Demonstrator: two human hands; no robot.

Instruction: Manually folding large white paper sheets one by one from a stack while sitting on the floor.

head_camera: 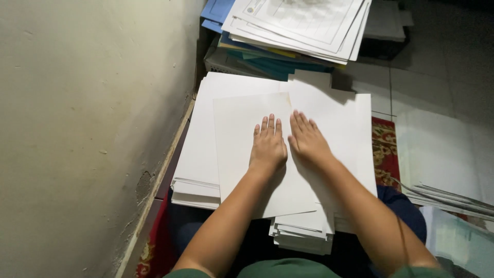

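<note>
Both hands are laid flat, fingers open, nothing gripped: left hand (pixel 268 146) and right hand (pixel 307 140) are pressed side by side on the top white sheet (pixel 242 154), long axis running away, atop the paper stack (pixel 198 154).

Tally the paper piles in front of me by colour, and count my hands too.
White paper piles: 3 – the stack under both hands, the printed pile on top at the back, the pile at right
Blue and teal folder piles: 1
Hands: 2 – left hand, right hand, both flat on the top sheet
Total: 6
</note>
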